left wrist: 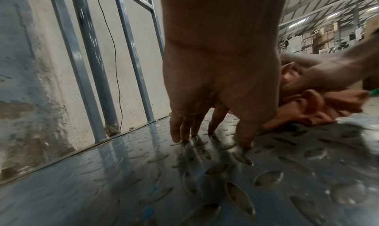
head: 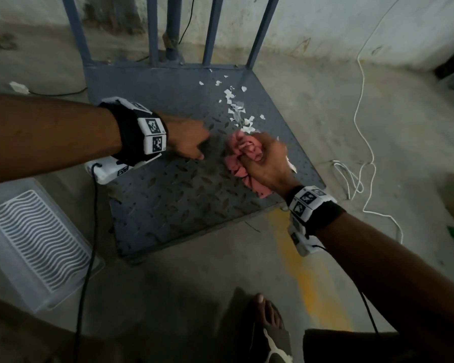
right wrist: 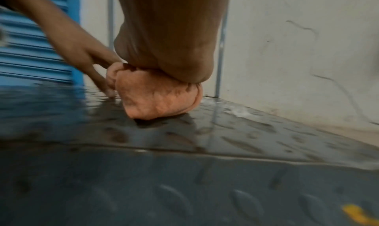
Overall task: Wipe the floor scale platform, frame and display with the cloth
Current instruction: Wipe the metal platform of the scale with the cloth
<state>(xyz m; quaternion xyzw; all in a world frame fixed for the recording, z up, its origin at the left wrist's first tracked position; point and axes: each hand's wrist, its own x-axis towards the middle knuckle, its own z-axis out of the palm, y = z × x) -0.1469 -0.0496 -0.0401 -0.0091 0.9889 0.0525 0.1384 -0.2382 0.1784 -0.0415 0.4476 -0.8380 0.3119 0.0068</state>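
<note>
Concrete floor (head: 194,271) surrounds the platform (head: 184,195), where paper scraps (head: 236,106) remain unwiped, the cloth (head: 243,150) bunched in the clenched right hand (head: 266,163), the left hand (head: 188,138) braced with straight fingers (left wrist: 185,127); the frame (head: 212,30) is judged not yet wiped, and no display is seen.

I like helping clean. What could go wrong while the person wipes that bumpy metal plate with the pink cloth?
The right hand bunches the pink cloth tightly, so it may skip spots on the platform. A quick swipe could scatter the white paper scraps onto the floor. The left hand props on its fingertips and might slip.
</note>
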